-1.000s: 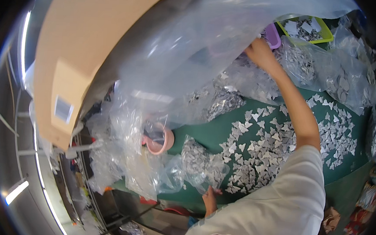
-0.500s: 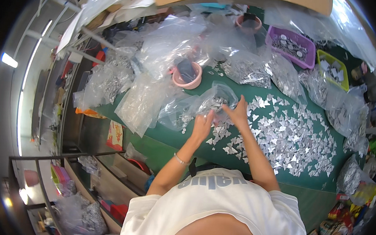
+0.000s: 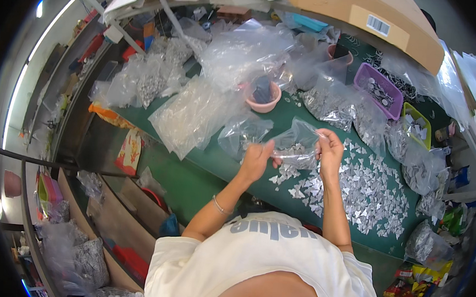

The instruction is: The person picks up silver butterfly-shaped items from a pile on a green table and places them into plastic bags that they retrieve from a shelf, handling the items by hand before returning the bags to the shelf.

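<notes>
**Both hands up on a clear bag of silver pieces**

Here we are over the green table (image 3: 204, 173), and both hands are on one small clear plastic bag (image 3: 298, 147), held just above the table near the centre of the view. The left hand (image 3: 256, 161) pinches the bag's edge at its nine o'clock side, thumb and fingers closed on the film. The right hand (image 3: 330, 150) grips the three o'clock edge, fingers curled tight onto the plastic. Between them the bag hangs stretched, with a cluster of small silver pieces sagging in its belly.

Below it, from five o'clock round to three, a wide scatter of loose silver pieces (image 3: 366, 194) covers the table. At eleven o'clock sits a pink bowl (image 3: 262, 98) with something dark in it; at one o'clock a purple tray (image 3: 378, 90), and beside that a yellow-green tray (image 3: 416, 124). Filled and empty bags (image 3: 193, 116) crowd the far side.

The risk, as I read it: the film looks thin and slippery, so if one pinch gives, the mouth drops and the contents spill into the loose scatter underneath, where they could not be told apart. Pull the edges unevenly and the bag may tip or tear.
</notes>
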Demonstrator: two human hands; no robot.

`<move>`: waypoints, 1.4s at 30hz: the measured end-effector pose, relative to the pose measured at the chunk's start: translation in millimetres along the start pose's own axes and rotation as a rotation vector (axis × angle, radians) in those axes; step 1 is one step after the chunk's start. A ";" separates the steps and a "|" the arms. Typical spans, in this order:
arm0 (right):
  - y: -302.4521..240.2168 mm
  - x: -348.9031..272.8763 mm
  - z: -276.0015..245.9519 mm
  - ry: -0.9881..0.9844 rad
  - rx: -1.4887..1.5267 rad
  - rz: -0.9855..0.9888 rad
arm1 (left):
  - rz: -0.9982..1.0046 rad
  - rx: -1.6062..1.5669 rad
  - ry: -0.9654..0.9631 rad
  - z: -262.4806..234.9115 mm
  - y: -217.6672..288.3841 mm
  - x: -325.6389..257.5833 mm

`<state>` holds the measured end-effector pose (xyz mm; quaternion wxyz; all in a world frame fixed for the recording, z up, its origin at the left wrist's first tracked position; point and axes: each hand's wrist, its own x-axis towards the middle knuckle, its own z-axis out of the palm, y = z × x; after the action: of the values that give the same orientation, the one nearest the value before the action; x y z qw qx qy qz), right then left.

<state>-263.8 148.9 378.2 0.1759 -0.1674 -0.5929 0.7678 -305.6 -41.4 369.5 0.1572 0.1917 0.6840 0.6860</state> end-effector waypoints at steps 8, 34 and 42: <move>19.0 -16.7 31.1 0.110 -0.009 0.046 | -0.176 -0.132 0.115 -29.1 -30.2 -8.9; 30.4 -70.3 74.5 -1.013 0.371 0.137 | 0.376 0.133 1.014 -15.8 -30.0 -185.8; 22.3 -130.9 152.1 -1.389 0.559 0.325 | 0.040 0.214 0.904 -6.8 -51.3 -251.3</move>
<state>-220.8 -47.2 399.6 -0.3165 0.3191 -0.3189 0.8345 -90.8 -166.8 306.2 -0.1908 -0.0984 0.7469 0.6294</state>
